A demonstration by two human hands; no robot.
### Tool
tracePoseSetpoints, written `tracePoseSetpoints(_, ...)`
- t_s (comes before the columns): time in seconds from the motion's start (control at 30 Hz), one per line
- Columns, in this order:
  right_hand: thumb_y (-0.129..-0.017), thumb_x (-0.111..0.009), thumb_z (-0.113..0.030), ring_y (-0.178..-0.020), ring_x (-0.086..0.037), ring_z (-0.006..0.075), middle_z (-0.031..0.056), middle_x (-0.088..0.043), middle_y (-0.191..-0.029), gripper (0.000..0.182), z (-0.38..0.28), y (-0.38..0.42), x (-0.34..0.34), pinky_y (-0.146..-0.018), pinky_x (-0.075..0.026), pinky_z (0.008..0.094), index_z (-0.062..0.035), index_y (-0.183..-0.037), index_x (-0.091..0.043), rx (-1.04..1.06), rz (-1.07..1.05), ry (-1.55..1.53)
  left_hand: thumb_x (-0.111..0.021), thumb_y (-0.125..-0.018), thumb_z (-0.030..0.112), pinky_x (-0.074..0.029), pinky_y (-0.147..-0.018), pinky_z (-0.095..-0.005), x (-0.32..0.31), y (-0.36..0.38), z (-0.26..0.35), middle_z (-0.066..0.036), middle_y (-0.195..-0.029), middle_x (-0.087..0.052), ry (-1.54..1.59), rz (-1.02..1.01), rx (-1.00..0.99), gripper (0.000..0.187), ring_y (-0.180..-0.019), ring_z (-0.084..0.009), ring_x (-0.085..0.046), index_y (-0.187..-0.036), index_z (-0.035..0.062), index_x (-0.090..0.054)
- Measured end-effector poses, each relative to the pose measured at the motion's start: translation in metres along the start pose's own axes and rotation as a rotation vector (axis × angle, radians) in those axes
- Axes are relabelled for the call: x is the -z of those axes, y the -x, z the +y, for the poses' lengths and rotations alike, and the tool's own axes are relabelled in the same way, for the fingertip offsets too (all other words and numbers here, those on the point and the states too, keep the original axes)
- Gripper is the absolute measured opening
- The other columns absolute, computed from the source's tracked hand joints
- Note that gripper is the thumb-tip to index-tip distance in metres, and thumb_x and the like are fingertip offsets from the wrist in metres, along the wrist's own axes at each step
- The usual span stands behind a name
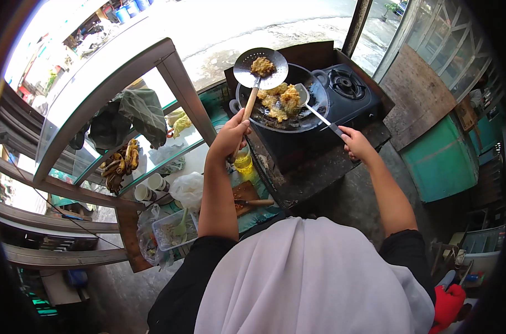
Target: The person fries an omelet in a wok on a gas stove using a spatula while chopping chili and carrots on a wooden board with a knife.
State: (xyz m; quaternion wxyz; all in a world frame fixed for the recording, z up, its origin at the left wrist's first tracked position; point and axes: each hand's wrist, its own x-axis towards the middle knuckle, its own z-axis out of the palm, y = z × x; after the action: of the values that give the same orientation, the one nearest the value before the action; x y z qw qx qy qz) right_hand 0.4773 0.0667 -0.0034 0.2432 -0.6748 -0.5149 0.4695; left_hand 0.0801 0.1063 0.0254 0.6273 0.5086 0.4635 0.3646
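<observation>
My left hand [230, 135] is closed round the wooden handle of a perforated skimmer [244, 71], which is raised over the far left rim of a wok. One browned fritter [262, 67] lies on the skimmer. In my right hand [357, 146] is the dark handle end of a metal spatula [318, 114]. Its blade touches a heap of golden fritters [279, 103] inside the wok [289, 130]. The wok stands on the left side of a black stove; part of its far left rim is hidden by the skimmer.
A bare burner [346, 81] is on the stove's right. To my left are a glass display case [169, 67] with bananas [119, 162], a bottle of yellow oil [244, 161], a cutting board [243, 192] with a knife [255, 202], and a plastic tub [165, 234].
</observation>
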Motion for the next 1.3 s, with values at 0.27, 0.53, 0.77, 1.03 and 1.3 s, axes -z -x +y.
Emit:
tracePoseSetpoints(0.27,-0.091,-0.054,-0.020,-0.114,-0.055,0.0404,0.0220,-0.060,-0.121,0.040,0.017,0.000,-0.003,-0.097,-0.042,0.0431,-0.0091,-0.130,-0.055,0.187,0.298,0.400,-0.048,-0.099,0.021,-0.044,-0.052,-0.0219,-0.007,-0.006,-0.001,-0.002,-0.083,-0.051,-0.037,0.006,0.001,0.058,-0.065,-0.0065,-0.046,-0.150,0.0084,-0.025)
tracePoseSetpoints(0.53,-0.097,-0.049,-0.022,-0.053,-0.054,0.0143,0.0071,-0.059,-0.073,0.043,0.020,-0.002,0.004,-0.050,-0.046,0.0298,-0.0096,-0.138,-0.046,-0.079,0.064,-0.141,-0.048,-0.098,0.020,-0.044,-0.052,-0.0218,-0.009,-0.004,-0.004,-0.003,-0.085,-0.051,-0.036,-0.004,0.008,0.059,-0.066,-0.0069,-0.047,-0.150,0.0086,-0.024)
tracePoseSetpoints(0.77,-0.099,-0.046,-0.020,-0.042,-0.035,0.0050,-0.0010,-0.047,-0.064,0.045,0.012,0.011,0.007,-0.040,-0.033,0.0226,-0.0126,-0.143,-0.040,-0.021,0.089,-0.129,-0.049,-0.098,0.019,-0.044,-0.052,-0.0212,-0.007,0.006,0.000,0.000,-0.091,-0.049,-0.029,0.031,0.010,0.059,-0.076,-0.0067,-0.048,-0.150,0.0084,-0.024)
tracePoseSetpoints(1.03,-0.098,-0.047,-0.019,-0.042,-0.037,0.0051,-0.0006,-0.046,-0.062,0.044,0.008,0.012,0.004,-0.039,-0.033,0.0237,-0.0111,-0.142,-0.041,-0.018,0.073,-0.225,-0.049,-0.097,0.019,-0.044,-0.053,-0.0217,-0.003,0.008,-0.002,-0.001,-0.093,-0.049,-0.032,0.053,0.015,0.059,-0.078,-0.0074,-0.048,-0.150,0.0079,-0.025)
tracePoseSetpoints(1.3,-0.097,-0.048,-0.019,-0.042,-0.038,0.0068,-0.0001,-0.047,-0.062,0.044,0.005,0.000,-0.008,-0.039,-0.035,0.0258,-0.0114,-0.141,-0.043,-0.009,0.076,-0.112,-0.050,-0.098,0.023,-0.040,-0.049,-0.0211,-0.001,0.005,-0.008,-0.003,-0.086,-0.050,-0.046,0.069,-0.010,0.059,-0.059,-0.0063,-0.042,-0.151,0.0126,-0.025)
